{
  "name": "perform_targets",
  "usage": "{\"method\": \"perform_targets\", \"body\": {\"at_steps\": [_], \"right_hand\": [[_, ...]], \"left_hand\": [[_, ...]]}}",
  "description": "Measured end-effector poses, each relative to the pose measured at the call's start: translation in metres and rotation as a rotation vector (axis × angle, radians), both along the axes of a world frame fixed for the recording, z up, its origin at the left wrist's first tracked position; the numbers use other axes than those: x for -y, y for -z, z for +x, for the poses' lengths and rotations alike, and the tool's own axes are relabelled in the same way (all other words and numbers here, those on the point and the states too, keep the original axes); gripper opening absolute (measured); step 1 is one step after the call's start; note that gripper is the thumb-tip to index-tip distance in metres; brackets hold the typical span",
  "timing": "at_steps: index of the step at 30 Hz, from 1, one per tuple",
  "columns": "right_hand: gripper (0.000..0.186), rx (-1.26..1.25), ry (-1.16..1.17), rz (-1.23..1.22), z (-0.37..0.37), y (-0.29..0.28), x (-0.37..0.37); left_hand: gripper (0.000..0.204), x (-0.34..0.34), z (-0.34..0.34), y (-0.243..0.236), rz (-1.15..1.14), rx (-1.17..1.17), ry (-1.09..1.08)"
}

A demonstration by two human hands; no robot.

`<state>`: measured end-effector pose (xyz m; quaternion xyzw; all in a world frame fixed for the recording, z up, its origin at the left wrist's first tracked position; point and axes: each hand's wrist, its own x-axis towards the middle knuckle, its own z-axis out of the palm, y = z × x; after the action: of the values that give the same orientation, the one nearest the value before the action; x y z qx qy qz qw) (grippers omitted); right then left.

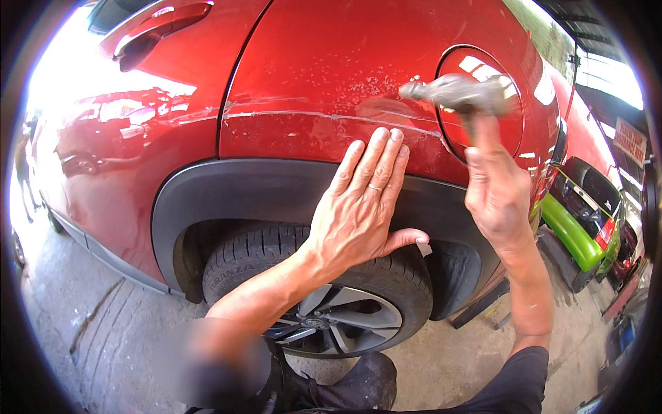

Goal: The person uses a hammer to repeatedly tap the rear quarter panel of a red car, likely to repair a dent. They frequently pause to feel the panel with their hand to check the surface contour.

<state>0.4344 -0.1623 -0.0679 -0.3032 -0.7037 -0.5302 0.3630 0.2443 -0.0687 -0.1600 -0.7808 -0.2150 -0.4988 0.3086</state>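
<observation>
Hammerhead (458, 93) crosswise, tip (408, 90) leftward

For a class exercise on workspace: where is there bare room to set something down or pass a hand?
Set down: concrete floor between the left forearm and sill; another patch between wheel and right forearm. Pass a hand: red panel between door seam and left hand. Crowded: the fuel flap, behind the hammer in the right hand.

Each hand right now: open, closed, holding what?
Left hand: open, fingers extended toward the red panel, nothing visibly held.
Right hand: closed around the handle of a hammer.
</observation>
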Motion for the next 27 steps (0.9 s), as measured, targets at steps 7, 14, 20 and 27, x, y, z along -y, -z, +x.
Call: {"method": "perform_targets", "body": {"at_steps": [7, 14, 20, 27], "right_hand": [[0.057, 0.066, 0.002, 0.057, 0.009, 0.005, -0.002], [0.059, 0.053, -0.021, 0.114, 0.006, 0.001, -0.003], [0.055, 0.036, -0.140, 0.164, -0.011, -0.013, -0.003], [0.054, -0.010, -0.097, 0.082, -0.017, -0.013, -0.002]], "left_hand": [[0.113, 0.001, -0.001, 0.002, -0.021, -0.002, -0.006], [0.113, 0.001, 0.000, 0.001, -0.015, -0.006, -0.004], [0.114, 0.001, 0.002, 0.000, -0.005, -0.002, -0.005], [0.115, 0.001, -0.002, 0.003, -0.017, -0.015, -0.010]]}}
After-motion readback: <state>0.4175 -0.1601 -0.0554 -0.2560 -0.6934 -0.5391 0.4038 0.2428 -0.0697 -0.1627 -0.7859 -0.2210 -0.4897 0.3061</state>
